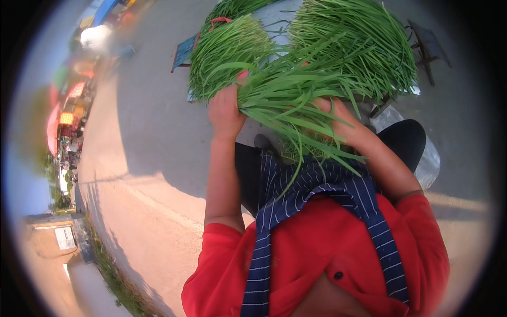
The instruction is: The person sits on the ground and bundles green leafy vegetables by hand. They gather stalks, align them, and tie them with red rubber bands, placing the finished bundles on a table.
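Observation:
A loose bunch of long flat green leaves, like garlic chives [285, 93], spans between my two hands above my lap. My left hand [226, 107] is closed around one end of it, with a bit of red material just above the fingers. My right hand [330, 107] is partly hidden by the leaves and supports the bunch from beneath; its fingers are mostly out of sight. Beyond my hands, a pile of cut green stalks [229, 51] lies at the left of a low table [279, 29], and a larger pile [356, 47] lies at its right.
A blue-topped folding stool [184, 51] stands left of the table, and a dark folding frame [425, 55] stands right. Clear plastic sheeting [429, 162] lies beside my knee. Leaf scraps [295, 148] rest by my striped apron [309, 174]. Market stalls [71, 115] line the far left.

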`<state>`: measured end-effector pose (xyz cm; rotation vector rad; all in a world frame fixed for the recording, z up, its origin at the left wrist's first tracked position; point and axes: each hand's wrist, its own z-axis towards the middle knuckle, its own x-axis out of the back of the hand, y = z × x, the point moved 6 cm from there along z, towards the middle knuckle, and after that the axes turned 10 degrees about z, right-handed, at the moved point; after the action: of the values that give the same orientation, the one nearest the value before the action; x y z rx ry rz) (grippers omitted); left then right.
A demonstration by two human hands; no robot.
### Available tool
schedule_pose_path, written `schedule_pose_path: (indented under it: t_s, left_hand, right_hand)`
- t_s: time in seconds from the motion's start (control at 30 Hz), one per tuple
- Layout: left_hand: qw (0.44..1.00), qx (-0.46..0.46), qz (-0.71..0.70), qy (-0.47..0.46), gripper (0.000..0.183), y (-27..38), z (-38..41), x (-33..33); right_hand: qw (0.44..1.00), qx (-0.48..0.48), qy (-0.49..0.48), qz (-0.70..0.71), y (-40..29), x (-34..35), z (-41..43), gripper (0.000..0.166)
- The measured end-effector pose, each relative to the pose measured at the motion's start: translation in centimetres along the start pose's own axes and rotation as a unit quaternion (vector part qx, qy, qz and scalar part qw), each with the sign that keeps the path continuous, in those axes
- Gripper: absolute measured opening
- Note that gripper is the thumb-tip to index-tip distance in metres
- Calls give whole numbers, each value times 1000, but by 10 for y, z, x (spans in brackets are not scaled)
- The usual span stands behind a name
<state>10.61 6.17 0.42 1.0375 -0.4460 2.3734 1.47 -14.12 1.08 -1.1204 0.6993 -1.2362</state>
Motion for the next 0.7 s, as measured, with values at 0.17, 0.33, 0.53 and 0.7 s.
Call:
schedule_pose_path:
  t_s: [0.17, 0.33, 0.53, 0.7]
  left_hand:
    - [991, -75, 65, 92, 36, -17, 13, 27]
    - [978, -105, 89, 160, 30, -15, 19, 55]
    - [968, -130, 91, 196, 27, -5, 23, 73]
    - [968, -159, 74, 180, 26, 2, 30, 79]
  right_hand:
    - [991, -37, -91, -88, 35, -3, -21, 31]
    - [963, -212, -105, 133, 75, -8, -53, 34]
    - [957, -37, -95, -272, 58, 25, -65, 37]
    - [937, -128, 281, -160, 31, 138, -58, 18]
